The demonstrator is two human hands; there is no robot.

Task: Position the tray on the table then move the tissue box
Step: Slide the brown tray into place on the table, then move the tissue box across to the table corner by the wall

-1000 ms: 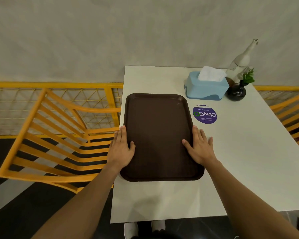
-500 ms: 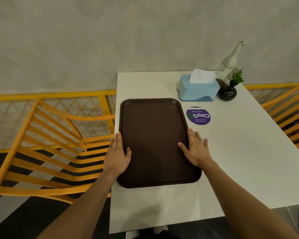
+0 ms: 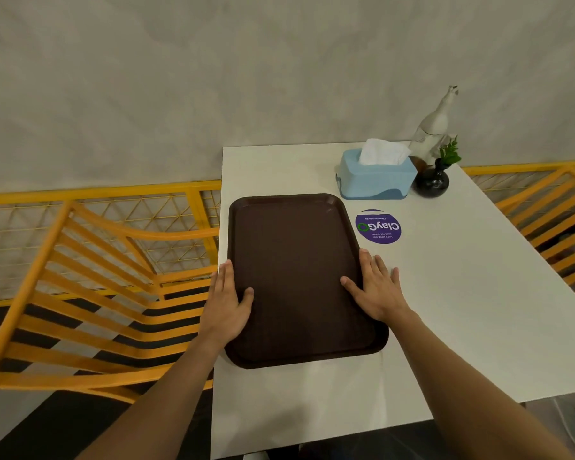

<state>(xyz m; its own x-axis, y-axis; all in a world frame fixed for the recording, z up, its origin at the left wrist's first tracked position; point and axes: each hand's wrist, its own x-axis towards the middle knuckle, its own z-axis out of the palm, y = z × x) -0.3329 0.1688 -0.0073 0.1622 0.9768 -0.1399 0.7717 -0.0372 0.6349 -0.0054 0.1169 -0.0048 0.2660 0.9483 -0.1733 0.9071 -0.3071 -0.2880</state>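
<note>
A dark brown tray (image 3: pixel 296 260) lies flat on the white table (image 3: pixel 462 310), along its left edge. My left hand (image 3: pixel 226 303) rests on the tray's left rim, fingers straight, thumb inside the tray. My right hand (image 3: pixel 375 290) rests on the right rim, thumb on the tray and fingers spread on the table beside it. The light blue tissue box (image 3: pixel 375 175), with a white tissue sticking out, stands just beyond the tray's far right corner, apart from both hands.
A dark round vase with a green sprig (image 3: pixel 434 179) and a white bottle-shaped figure (image 3: pixel 432 127) stand right of the tissue box by the wall. A purple round sticker (image 3: pixel 378 226) is on the table. Yellow slatted chairs (image 3: pixel 90 293) flank the table on both sides.
My head camera has shifted, so the table sits further right in view. Both hands stay on the tray's side rims, and the tray has hardly moved on the table.
</note>
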